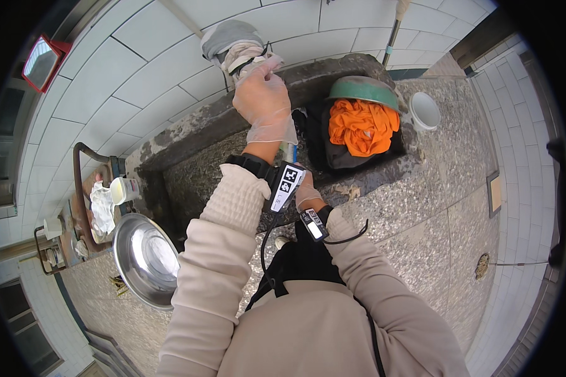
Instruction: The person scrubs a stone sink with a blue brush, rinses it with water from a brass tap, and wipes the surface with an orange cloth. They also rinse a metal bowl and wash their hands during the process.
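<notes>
My left hand [264, 101], in a clear plastic glove, reaches over the stone trough [203, 158] to the wall. Its fingers are closed on a fitting [238, 49] wrapped in grey and pale cloth and bound with a dark strap. Lower down, my right hand [306, 188], also gloved, is partly hidden behind the left wrist device. It appears closed around a brush, of which only a blue and whitish part [291, 153] shows. Orange cloth [364, 126] lies on dark cloth [337, 155] in the trough's right end, with a green basin [364, 88] tilted behind it.
A steel basin [146, 261] stands left of my left arm. Beside the trough are a white tub [125, 190] and a crumpled white bag [102, 207]. A white bucket [424, 110] sits at the right, near a long handle [394, 35] against the tiled wall. A red-framed mirror [42, 63] hangs upper left.
</notes>
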`<action>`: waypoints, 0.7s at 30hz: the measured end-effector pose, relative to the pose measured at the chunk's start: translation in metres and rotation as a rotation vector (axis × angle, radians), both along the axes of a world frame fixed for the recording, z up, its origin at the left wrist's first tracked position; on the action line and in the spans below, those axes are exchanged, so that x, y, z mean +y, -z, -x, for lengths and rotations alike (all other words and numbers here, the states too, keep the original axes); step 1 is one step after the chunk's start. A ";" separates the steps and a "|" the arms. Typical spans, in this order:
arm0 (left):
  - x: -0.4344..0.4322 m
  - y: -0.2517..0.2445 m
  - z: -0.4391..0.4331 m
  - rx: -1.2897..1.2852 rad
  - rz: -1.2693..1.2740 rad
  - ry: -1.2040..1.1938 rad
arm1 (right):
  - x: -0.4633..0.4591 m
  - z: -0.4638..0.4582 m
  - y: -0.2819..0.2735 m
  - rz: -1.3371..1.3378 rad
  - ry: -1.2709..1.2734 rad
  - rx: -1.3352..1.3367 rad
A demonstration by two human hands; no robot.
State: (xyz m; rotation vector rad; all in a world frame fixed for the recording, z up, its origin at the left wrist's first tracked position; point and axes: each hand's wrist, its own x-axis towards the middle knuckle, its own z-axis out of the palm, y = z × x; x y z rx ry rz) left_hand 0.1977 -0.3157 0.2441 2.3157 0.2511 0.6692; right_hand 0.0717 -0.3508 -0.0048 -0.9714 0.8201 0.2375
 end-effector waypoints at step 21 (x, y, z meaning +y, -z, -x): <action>0.014 0.007 0.011 -0.353 0.174 0.116 | -0.002 -0.009 -0.020 -0.010 -0.053 0.222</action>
